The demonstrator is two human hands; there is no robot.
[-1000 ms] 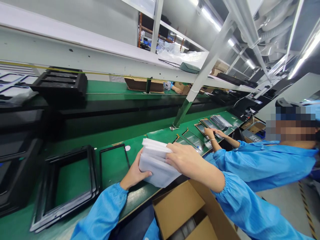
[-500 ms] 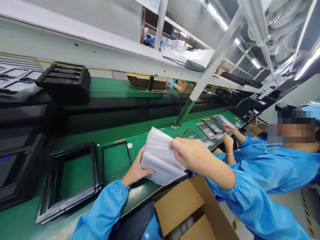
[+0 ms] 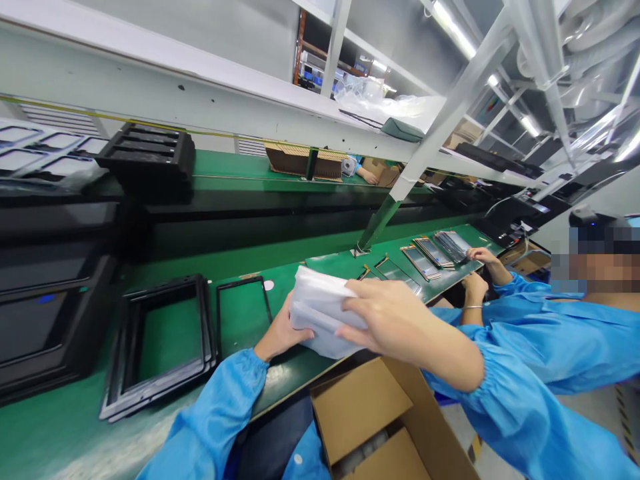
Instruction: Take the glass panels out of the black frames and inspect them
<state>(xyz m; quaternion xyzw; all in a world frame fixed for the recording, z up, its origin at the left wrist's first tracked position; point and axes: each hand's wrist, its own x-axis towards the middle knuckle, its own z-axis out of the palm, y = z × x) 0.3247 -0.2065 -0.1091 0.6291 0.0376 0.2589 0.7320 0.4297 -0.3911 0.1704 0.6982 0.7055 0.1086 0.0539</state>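
Between my hands, above the front edge of the green bench, is a stack wrapped in white foam sheet (image 3: 317, 303); what lies inside is hidden. My left hand (image 3: 286, 330) grips its left side, thumb in front. My right hand (image 3: 383, 317) is closed over its right side, fingers pressing on the white sheet. Below the package an open cardboard box (image 3: 363, 410) stands with its flaps partly folded in, and whitish items show in the gap. Left of my left hand a thin black frame (image 3: 243, 283) lies flat on the bench, beside stacked thicker black frames (image 3: 205, 327).
Black trays with dark panels (image 3: 35, 327) stand at the left. A slanted post (image 3: 383, 217) rises from the green bench (image 3: 295, 270). Further right lie stacked screen panels (image 3: 435, 252), near the hands of a co-worker (image 3: 545, 327) in blue. A shelf beam (image 3: 250, 123) crosses above.
The raised white sheet has come down over the stack, and my right hand has moved from pinching its upper edge to gripping the package's side. The view has shifted slightly left.
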